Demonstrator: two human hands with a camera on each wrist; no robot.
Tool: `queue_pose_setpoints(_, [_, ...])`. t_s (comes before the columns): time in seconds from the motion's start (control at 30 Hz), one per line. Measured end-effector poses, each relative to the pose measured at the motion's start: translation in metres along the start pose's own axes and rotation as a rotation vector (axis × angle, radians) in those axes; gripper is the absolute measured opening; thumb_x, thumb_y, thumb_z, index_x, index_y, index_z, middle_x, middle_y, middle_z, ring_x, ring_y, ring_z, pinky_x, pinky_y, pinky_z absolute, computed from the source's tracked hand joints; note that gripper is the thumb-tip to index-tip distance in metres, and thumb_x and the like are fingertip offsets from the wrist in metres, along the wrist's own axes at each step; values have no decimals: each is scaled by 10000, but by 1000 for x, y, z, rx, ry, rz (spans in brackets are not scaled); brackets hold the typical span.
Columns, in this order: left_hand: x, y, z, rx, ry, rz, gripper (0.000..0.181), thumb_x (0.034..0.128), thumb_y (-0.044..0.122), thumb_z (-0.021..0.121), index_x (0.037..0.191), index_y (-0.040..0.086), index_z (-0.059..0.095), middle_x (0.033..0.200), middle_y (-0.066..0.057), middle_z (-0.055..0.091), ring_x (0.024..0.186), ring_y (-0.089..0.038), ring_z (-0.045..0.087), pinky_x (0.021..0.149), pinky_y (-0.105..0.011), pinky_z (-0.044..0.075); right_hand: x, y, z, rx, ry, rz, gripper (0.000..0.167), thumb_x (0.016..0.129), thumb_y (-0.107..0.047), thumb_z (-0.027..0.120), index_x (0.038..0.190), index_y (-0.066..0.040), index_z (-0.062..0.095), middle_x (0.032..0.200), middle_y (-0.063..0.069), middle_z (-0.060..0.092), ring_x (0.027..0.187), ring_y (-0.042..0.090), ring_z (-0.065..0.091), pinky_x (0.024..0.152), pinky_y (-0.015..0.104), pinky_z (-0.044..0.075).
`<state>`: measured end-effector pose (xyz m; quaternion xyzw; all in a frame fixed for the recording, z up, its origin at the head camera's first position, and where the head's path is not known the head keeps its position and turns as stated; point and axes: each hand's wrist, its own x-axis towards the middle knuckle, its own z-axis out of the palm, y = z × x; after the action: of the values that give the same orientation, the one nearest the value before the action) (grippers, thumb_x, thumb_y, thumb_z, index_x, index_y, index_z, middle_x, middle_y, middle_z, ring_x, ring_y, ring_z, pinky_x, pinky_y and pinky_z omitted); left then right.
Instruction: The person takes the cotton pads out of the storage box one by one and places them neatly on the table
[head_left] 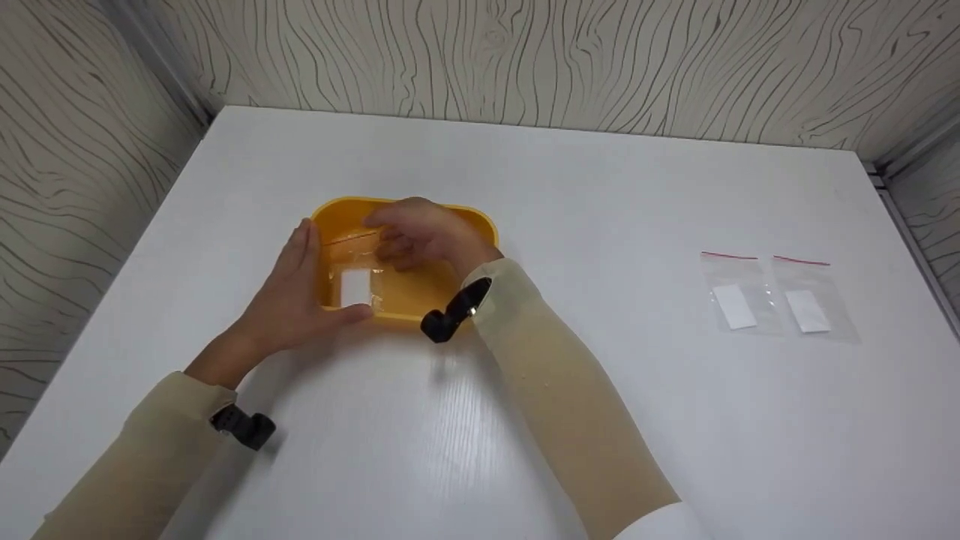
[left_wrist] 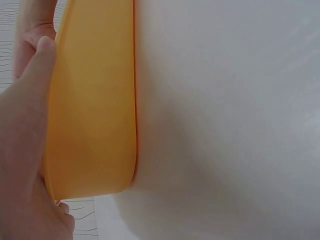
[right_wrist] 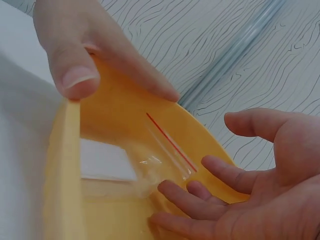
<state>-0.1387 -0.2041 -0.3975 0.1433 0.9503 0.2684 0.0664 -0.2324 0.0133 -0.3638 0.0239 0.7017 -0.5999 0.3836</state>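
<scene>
My left hand (head_left: pixel 281 311) grips the left end of a yellow plastic tub (head_left: pixel 412 291), thumb on the near rim and fingers along the left side. In the tub lies a clear zip bag (right_wrist: pixel 150 161) with a red seal line and a white slip (head_left: pixel 355 287) inside. My right hand (head_left: pixel 427 232) is over the tub's interior with loosely spread fingers. In the right wrist view its fingertips are close to the bag, holding nothing; whether they touch it I cannot tell. The left wrist view shows the tub's outer wall (left_wrist: pixel 95 105) and my left thumb at the rim.
Two more clear zip bags, a left one (head_left: pixel 739 294) and a right one (head_left: pixel 814 300), lie side by side on the white table (head_left: pixel 600 195), each with a red seal line and a white slip. Wood-patterned panels (head_left: pixel 525 60) stand behind the table and at its sides.
</scene>
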Motion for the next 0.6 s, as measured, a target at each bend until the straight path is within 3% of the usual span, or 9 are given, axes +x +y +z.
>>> queue_pose_setpoints(0.27, [1,-1,1,3,8,11,1346,809,669,736,1590,-36,-104,1682,-216,-69,1546,-398,60,1209,-582,209,5,-1,2,-92,-22,-21,319,956,-267,722,1202,-70,680,1212,89,652,1064,242,642,971,311,544])
queue_pose_setpoints(0.5, [0,-1,0,14,9,9,1338,812,642,752,1588,-51,-89,1675,-248,-52,1545,-412,44,1207,-592,205,6,0,2,-153,-80,-42,410,994,-163,633,1401,-141,598,1240,33,623,1075,241,582,1030,342,496])
queue_pose_setpoints(0.6, [0,-1,0,12,11,18,1335,813,639,752,1588,-56,-84,1673,-255,-49,1542,-420,51,1203,-598,209,5,1,1,-203,-82,-44,373,1001,-152,606,1373,-153,637,1225,6,639,1076,234,576,1017,343,490])
